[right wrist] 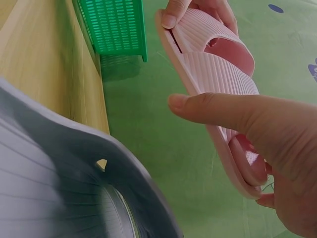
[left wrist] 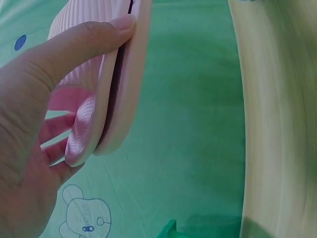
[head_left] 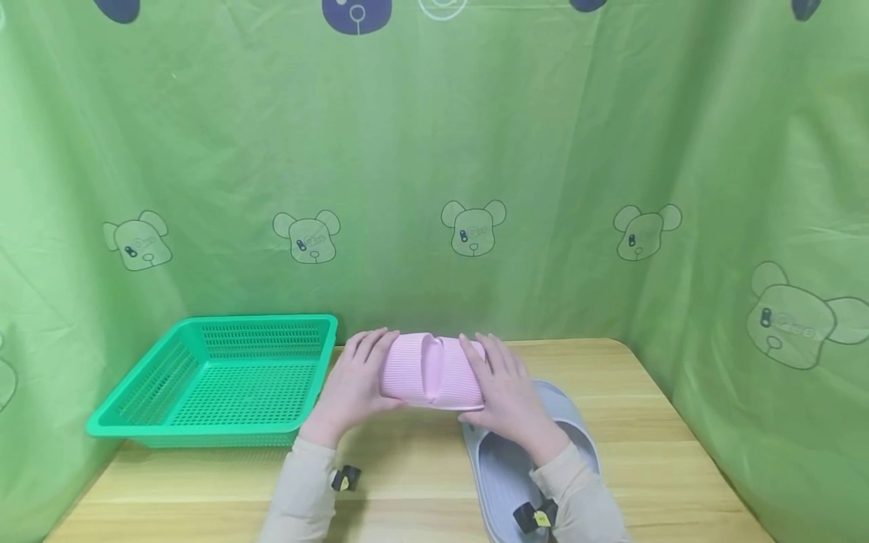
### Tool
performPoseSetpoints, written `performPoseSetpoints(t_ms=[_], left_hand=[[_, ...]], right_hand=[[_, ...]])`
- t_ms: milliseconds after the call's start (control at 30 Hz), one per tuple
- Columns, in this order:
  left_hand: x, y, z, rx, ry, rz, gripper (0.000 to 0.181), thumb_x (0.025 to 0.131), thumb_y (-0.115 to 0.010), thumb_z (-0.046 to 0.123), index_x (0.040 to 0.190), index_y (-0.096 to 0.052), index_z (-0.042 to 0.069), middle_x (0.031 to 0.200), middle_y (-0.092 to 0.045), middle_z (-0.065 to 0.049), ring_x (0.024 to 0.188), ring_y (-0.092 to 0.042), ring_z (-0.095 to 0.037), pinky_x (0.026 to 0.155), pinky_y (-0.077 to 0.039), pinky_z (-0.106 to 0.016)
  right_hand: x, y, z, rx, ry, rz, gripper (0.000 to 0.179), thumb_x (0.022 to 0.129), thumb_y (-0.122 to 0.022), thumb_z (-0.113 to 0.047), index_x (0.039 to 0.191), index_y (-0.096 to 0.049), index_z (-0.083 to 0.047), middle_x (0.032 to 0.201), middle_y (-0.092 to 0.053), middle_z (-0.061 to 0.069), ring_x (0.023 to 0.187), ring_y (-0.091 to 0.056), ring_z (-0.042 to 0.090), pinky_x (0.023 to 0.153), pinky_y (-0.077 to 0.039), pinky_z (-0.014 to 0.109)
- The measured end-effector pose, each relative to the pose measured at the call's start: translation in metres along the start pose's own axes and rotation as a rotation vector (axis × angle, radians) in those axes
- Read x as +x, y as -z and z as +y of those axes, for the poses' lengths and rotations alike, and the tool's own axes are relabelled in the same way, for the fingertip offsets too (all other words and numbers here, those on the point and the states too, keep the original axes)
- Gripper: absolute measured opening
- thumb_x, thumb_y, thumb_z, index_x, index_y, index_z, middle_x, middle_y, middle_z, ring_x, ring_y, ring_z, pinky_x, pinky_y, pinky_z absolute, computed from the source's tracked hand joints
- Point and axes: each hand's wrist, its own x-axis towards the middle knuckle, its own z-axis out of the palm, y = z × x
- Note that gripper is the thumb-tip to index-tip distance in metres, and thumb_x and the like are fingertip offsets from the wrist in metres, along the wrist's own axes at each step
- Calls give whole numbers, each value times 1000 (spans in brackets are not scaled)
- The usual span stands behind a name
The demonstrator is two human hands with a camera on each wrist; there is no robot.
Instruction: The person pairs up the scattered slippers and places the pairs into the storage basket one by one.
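Observation:
A pair of pink ribbed slippers [head_left: 434,369] is held up above the table, laid lengthwise from hand to hand. The two fit closely together, and a dark gap runs between their soles in the left wrist view. My left hand [head_left: 356,388] grips the left end, its thumb [left wrist: 94,42] across the sole edges and its fingers behind. At the other end my right hand [head_left: 509,392] holds the pink pair, with the thumb [right wrist: 213,108] along the near side and the other fingers partly hidden. Beneath the right forearm lies a grey-blue slipper [head_left: 498,483], partly covered by that arm.
A green plastic basket [head_left: 237,430] with perforated sides stands on the left of the wooden table [head_left: 407,475]. Green curtains [head_left: 407,151] printed with bear heads hang behind the table and along both sides.

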Motion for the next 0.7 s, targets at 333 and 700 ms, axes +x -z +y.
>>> performPoseSetpoints(t_ms=[333, 700], left_hand=[[-2, 11, -13, -2, 71, -20, 116, 50, -94, 45, 148, -38, 16, 146, -47, -10, 133, -41, -32, 111, -40, -51], [-8, 25, -28, -27, 125, 26, 111, 52, -94, 39, 145, -40, 14, 145, -47, -12, 132, -39, -34, 110, -41, -55]], right_hand=[[-1, 2, -6, 11, 5, -14, 120, 64, -84, -55, 156, -17, -16, 159, -23, 20, 147, -20, 40, 118, -23, 61], [1, 1, -10, 40, 56, 27, 105, 73, -76, -56, 156, -22, -19, 158, -28, 17, 147, -22, 39, 117, -24, 61]])
